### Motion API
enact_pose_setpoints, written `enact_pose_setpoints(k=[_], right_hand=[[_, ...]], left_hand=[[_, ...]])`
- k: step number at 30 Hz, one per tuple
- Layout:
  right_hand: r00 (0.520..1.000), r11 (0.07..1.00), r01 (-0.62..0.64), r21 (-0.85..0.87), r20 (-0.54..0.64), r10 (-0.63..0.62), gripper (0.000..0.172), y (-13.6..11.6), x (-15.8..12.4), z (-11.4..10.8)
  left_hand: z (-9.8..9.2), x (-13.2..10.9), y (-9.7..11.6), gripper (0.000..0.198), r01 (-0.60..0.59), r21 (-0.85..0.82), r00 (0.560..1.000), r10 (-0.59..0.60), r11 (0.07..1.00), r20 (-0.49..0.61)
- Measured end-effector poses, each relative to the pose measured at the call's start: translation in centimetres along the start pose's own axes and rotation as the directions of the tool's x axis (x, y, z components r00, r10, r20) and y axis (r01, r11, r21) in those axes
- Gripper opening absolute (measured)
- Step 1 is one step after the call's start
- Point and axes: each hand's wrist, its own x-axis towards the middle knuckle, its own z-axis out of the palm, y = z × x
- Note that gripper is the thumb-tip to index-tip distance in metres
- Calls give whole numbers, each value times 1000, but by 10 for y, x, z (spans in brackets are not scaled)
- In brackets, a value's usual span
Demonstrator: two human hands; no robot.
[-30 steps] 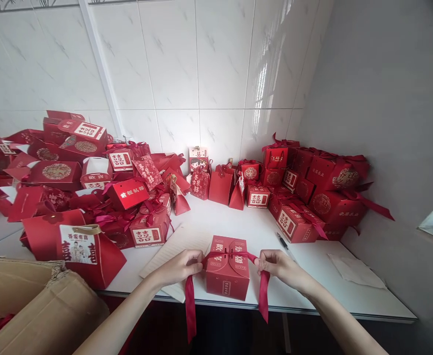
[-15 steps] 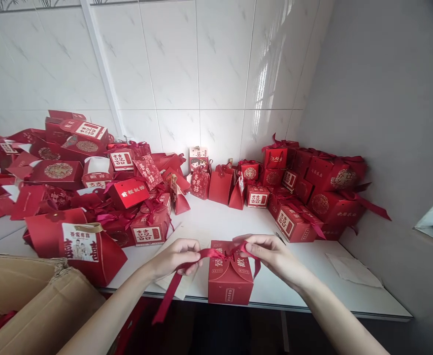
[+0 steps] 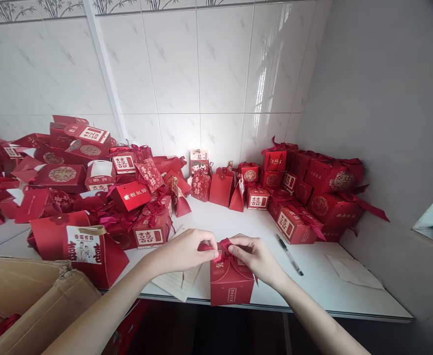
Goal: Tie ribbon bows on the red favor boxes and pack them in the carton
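A red gift box (image 3: 233, 286) with pale printed characters stands at the table's front edge. On its folded top lies a dark red ribbon (image 3: 225, 243), partly hidden by my fingers. My left hand (image 3: 197, 249) pinches one part of the ribbon at the top left of the box. My right hand (image 3: 248, 251) pinches a looped part at the top right. The two hands are close together over the lid, fingertips nearly meeting. A short ribbon tail hangs by the box's right side.
A pen (image 3: 289, 255) lies right of the box, and a lined paper pad (image 3: 179, 283) is under my left forearm. Red boxes pile up at left (image 3: 63, 177) and stack at right (image 3: 336, 207). A cardboard carton (image 3: 68, 291) stands front left; a white napkin (image 3: 354, 271) lies far right.
My left hand has moved right, from beside the box to over its lid, bringing its ribbon end inward. The long hanging tail no longer shows. The pen is now uncovered.
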Motion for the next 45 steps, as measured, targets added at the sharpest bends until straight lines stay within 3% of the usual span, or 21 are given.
enact_pose_setpoints(k=[4,8,13,16,22,27,32,36,40,45], right_hand=[[1000,999,27,-27,5,-27,26,2,1,1],[998,996,-13,90,-54,18,15,10,2,4],[993,986,-66,152,-83,79,20,12,3,7],[998,992,-40,120,-42,45,21,10,3,9],[997,988,-73,134,-22,77,31,11,2,10],[996,967,-76,244,-34,87,34,12,1,9],[994,945,-83,317,-45,102,43,16,0,11],[990,920,-69,385,-86,110,50,19,0,12],[982,908,-72,413,-132,138,52,19,0,12],[978,925,-52,376,-168,123,42,22,1,11]], left_hand=[[-2,3,10,18,-67,121,995,76,990,-72],[-3,8,18,23,-166,267,981,186,949,-50],[-4,16,24,24,-303,412,940,339,859,-16],[-4,22,24,23,-309,359,944,331,881,-1],[1,33,12,14,-173,73,984,175,982,-35],[12,39,-3,14,-128,-107,988,118,986,-95],[18,38,-6,17,-66,-135,988,46,989,-147],[23,32,-5,6,-18,-114,982,-3,993,-186],[36,26,-18,5,-114,-148,975,82,982,-208],[51,16,-27,10,-175,-111,953,139,978,-269]])
